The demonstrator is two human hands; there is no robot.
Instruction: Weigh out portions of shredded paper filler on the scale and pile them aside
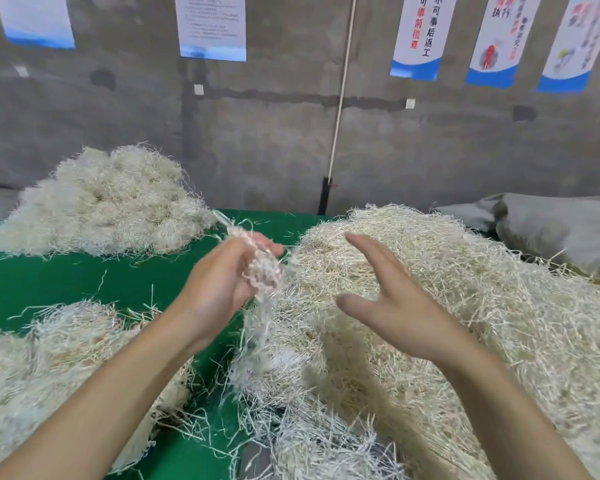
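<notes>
The big heap of shredded paper filler (458, 306) is taking up the right half of the frame, reaching from the centre to the right edge, so most of the stock is probably waiting to be weighed. Two finished-looking piles are sitting aside: one at the upper left (111, 202) and one at the lower left (42, 372), which suggests several portions are done.

The green table (49, 282) is showing bare between those two piles and in a strip up the middle, and that looks like the only open room for moving. Its far edge is running close under the grey wall (274, 133), and a grey sack (551, 230) is crowding the upper right.

At the bottom centre a smaller bluish-white clump (312, 441) is lying on something dark; whether that is the scale, I cannot tell.

The right hand (388, 303) is hovering over the heap, fingers spread wide and holding nothing. The left hand (222, 278), at the centre, is curling around a small tuft (262, 275), with strands trailing down.
</notes>
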